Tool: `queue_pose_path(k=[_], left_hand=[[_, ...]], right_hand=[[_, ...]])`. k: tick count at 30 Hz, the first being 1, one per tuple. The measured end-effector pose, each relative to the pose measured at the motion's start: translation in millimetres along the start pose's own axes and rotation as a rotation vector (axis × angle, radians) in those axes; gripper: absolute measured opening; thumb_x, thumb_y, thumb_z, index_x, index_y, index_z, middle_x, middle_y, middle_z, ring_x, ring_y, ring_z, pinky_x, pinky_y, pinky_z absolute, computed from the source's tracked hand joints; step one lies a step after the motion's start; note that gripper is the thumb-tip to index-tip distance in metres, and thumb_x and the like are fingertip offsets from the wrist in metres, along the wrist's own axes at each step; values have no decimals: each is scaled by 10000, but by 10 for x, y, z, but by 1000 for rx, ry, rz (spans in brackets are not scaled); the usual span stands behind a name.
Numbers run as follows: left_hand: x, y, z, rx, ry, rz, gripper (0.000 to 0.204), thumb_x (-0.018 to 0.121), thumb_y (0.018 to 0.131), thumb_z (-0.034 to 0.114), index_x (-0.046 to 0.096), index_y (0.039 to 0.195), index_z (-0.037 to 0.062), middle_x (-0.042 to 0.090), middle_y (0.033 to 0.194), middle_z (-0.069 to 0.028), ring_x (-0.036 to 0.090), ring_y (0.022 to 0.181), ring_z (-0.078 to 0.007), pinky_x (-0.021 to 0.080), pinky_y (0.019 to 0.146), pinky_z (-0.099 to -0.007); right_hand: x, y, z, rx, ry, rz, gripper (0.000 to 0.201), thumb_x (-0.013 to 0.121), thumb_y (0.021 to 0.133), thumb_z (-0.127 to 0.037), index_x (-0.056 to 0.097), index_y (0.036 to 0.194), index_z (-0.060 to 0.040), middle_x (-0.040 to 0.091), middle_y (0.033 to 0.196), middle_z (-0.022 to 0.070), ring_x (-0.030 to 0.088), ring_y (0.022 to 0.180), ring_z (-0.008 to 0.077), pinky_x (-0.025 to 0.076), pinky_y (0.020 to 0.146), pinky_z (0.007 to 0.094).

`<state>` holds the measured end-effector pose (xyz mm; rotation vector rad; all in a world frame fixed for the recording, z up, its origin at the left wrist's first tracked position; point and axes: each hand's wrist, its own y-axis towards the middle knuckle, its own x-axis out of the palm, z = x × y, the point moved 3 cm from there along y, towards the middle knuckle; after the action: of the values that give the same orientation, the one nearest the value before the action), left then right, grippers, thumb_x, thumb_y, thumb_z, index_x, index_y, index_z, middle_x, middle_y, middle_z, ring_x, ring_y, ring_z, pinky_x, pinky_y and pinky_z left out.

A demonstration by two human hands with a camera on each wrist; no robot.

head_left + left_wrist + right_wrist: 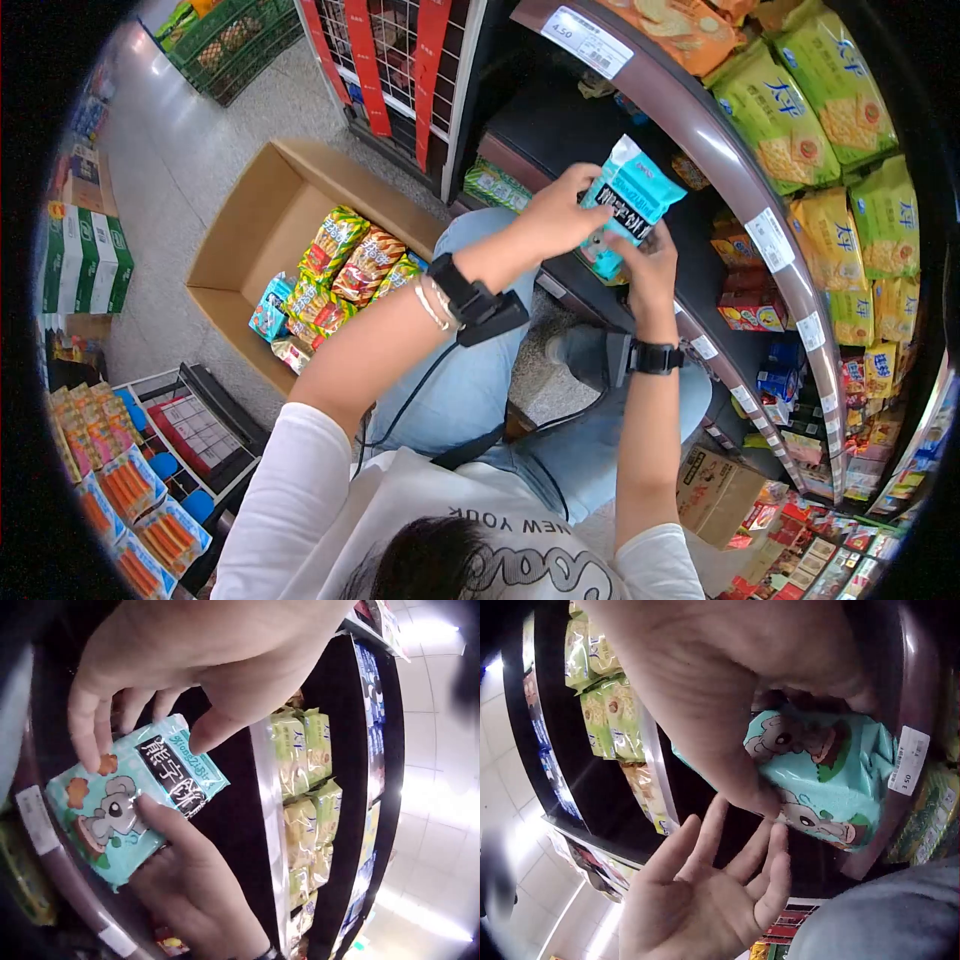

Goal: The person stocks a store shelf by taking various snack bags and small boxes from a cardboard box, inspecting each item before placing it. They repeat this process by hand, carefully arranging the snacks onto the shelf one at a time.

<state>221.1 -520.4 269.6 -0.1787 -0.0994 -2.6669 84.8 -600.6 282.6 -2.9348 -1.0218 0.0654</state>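
Observation:
A teal snack packet point(645, 185) with a koala picture and a black label is held up before the dark shelf. My right hand point(652, 275) grips it from below, thumb across the printed face in the left wrist view. My left hand point(560, 215) is at the packet's other side, fingers spread and slightly bent. In the left wrist view, the left hand point(187, 667) reaches over the packet point(116, 814). In the right wrist view, the left hand point(712, 900) shows its palm beside the teal packaging point(829, 791), where two koala pictures show; the right hand point(727, 690) covers part of it.
A cardboard box point(235, 235) with several colourful packets and a teal one stands at the left. Yellow-green packets point(790, 120) fill the upper shelf at the right. Price labels line the shelf edge point(700, 125). A green crate point(235, 55) is at the upper left.

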Motion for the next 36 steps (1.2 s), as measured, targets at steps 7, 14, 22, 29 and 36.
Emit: queue_pose_path(k=[7, 14, 22, 29, 36], left_hand=[[-208, 754, 9, -104, 203, -86, 398, 520, 771, 54, 547, 1166, 22, 623, 1057, -128, 580, 907, -160, 455, 774, -285], [-242, 1224, 87, -193, 69, -136, 480, 456, 760, 20, 540, 1230, 71, 623, 1068, -143, 591, 929, -221, 465, 765, -304], [-476, 1556, -544, -108, 237, -89, 487, 462, 764, 16, 531, 1244, 58, 534, 1233, -198, 515, 1136, -289, 415, 920, -314], [-735, 1469, -644, -229, 257, -73, 473, 519, 819, 67, 474, 1289, 64, 501, 1294, -137, 468, 1182, -251, 387, 953, -312], [-837, 1401, -659, -264, 218, -77, 465, 524, 815, 96, 498, 1278, 131, 536, 1243, -108, 500, 1116, -227, 436, 869, -336]], right_hand=[[32, 866, 286, -29, -55, 12, 514, 735, 694, 0, 500, 1151, 15, 603, 1065, 91, 577, 961, 168, 459, 837, 301], [-304, 1719, 709, -109, -185, 136, 521, 717, 736, -3, 473, 1197, 19, 569, 1111, 82, 551, 988, 172, 458, 807, 276], [-515, 2404, 803, -376, -626, 125, 583, 674, 817, -259, 431, 1281, -3, 480, 1276, 126, 447, 1156, 245, 341, 978, 359], [-554, 2652, 730, -475, -797, 263, 575, 657, 815, -334, 469, 1249, -8, 492, 1266, 134, 449, 1157, 268, 326, 981, 381], [-610, 2787, 754, -490, -861, 319, 535, 659, 808, -322, 501, 1215, -13, 519, 1230, 136, 475, 1128, 266, 350, 955, 384]])
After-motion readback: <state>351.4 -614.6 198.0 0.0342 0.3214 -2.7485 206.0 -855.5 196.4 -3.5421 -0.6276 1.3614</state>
